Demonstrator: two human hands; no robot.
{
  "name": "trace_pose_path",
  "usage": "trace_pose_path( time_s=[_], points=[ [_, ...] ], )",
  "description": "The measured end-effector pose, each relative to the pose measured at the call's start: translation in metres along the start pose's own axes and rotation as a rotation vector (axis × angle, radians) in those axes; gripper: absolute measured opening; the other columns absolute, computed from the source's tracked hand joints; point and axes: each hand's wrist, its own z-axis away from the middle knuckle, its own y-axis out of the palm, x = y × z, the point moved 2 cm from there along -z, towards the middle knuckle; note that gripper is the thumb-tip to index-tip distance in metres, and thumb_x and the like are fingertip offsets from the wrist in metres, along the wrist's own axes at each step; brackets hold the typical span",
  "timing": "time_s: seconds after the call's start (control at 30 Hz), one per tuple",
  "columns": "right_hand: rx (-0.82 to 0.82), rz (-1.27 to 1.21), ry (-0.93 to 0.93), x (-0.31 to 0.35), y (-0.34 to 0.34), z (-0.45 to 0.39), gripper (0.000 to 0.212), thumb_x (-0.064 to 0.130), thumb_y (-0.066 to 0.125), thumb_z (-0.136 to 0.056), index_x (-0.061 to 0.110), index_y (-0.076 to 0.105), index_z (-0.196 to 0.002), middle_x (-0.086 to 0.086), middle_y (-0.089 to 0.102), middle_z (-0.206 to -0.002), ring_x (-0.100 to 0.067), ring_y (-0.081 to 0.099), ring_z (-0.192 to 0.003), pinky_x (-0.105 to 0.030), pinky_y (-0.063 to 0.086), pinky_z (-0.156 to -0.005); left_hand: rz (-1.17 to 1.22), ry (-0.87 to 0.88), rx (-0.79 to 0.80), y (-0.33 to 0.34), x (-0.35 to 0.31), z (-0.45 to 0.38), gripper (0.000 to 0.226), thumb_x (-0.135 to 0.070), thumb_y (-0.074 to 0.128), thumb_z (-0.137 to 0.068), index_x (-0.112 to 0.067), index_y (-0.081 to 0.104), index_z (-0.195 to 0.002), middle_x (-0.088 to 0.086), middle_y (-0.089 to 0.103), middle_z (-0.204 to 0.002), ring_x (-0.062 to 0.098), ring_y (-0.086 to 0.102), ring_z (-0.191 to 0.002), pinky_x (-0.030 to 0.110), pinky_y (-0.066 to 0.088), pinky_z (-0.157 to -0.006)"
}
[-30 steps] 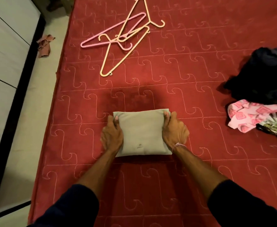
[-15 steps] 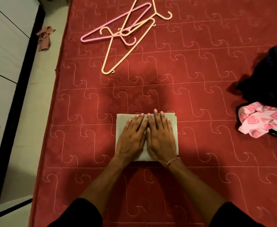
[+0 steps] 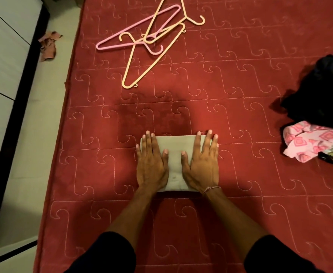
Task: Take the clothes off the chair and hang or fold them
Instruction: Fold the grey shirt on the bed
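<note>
Garment [image 3: 175, 154] flat beneath both hands' [image 3: 151, 166] open grip.

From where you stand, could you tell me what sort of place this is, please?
Probably a bedroom: a red quilted mattress serves as the work surface, with plastic hangers and a heap of unfolded clothes lying on it.
</note>
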Motion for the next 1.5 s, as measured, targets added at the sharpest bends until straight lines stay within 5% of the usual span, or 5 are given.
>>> trace_pose_path(
  time_s=[0.5,0.73,1.0,1.27,1.5],
  points=[
    [0.244,-0.103,-0.217,0.073,-0.007,0.042,0.084,0.053,0.039,-0.095,0.008,0.008,-0.159,-0.017,-0.004,-0.167,-0.035,-0.005,-0.154,-0.049,-0.005,-0.124,0.505,-0.730,0.169,-0.056,0.023,0.002,0.059,-0.034,0.072,-0.088,0.001,0.047,-0.128,0.016,0.062,-0.123,0.036,0.062,-0.111,0.039,0.053,-0.086],
    [0.064,-0.140,-0.158,0.109,-0.026,0.055,0.088,0.069,0.050,-0.071,0.012,0.045,-0.138,-0.011,0.049,-0.131,-0.026,0.048,-0.111,-0.036,0.048,-0.091,1.057,-0.517,0.215,-0.074,0.028,0.006,0.015,-0.019,0.076,-0.087,-0.006,0.073,-0.091,0.009,0.074,-0.089,0.019,0.070,-0.078,0.032,0.059,-0.068],
    [-0.116,-0.379,0.100,0.103,-0.069,0.039,0.021,0.028,0.058,-0.091,0.010,0.062,-0.099,-0.008,0.067,-0.091,-0.028,0.062,-0.080,-0.033,0.041,-0.063,1.262,-0.289,0.360,-0.093,0.026,0.013,0.023,-0.031,0.062,-0.096,-0.016,0.078,-0.102,0.010,0.075,-0.102,0.026,0.068,-0.096,0.040,0.052,-0.086],
    [0.048,-1.439,0.337,0.069,-0.121,0.046,0.019,0.005,0.058,-0.090,0.008,0.061,-0.072,-0.006,0.058,-0.063,-0.017,0.052,-0.057,-0.028,0.041,-0.053,1.393,-0.557,0.375,-0.072,0.018,0.024,0.059,-0.059,0.045,-0.097,-0.006,0.061,-0.119,0.017,0.070,-0.113,0.025,0.070,-0.093,0.033,0.059,-0.074],
    [0.231,-1.475,0.485,-0.009,-0.098,0.068,0.021,-0.001,0.045,-0.088,0.013,0.055,-0.075,0.004,0.062,-0.067,-0.012,0.056,-0.059,-0.025,0.044,-0.053,1.488,-0.496,0.386,-0.064,0.021,0.035,0.051,-0.047,0.043,-0.103,-0.008,0.076,-0.102,0.015,0.075,-0.103,0.026,0.072,-0.098,0.035,0.057,-0.084]
  ],
)
